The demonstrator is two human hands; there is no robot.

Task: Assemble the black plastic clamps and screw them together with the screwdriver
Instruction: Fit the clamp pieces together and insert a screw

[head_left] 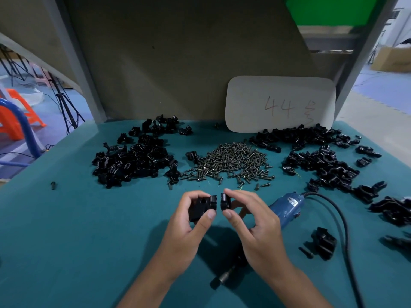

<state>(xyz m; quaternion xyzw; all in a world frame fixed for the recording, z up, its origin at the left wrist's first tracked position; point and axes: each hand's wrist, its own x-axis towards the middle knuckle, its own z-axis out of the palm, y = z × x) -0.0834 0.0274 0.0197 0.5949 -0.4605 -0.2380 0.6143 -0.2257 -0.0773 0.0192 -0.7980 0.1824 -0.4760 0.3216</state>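
Note:
My left hand (189, 221) grips a larger black clamp part (201, 207) between thumb and fingers above the teal table. My right hand (251, 221) pinches a smaller black clamp part (225, 202) just to its right; a narrow gap separates the two parts. The blue electric screwdriver (287, 206) lies on the table under and behind my right hand, its metal tip (223, 277) pointing toward me between my forearms. A heap of dark screws (231, 162) lies just beyond my hands.
Piles of black clamp parts lie at the back left (135, 156) and back right (320, 156). An assembled clamp (322, 242) and a loose screw (305, 252) sit at the right beside the screwdriver's black cable (342, 221). A white card (280, 103) leans on the back wall.

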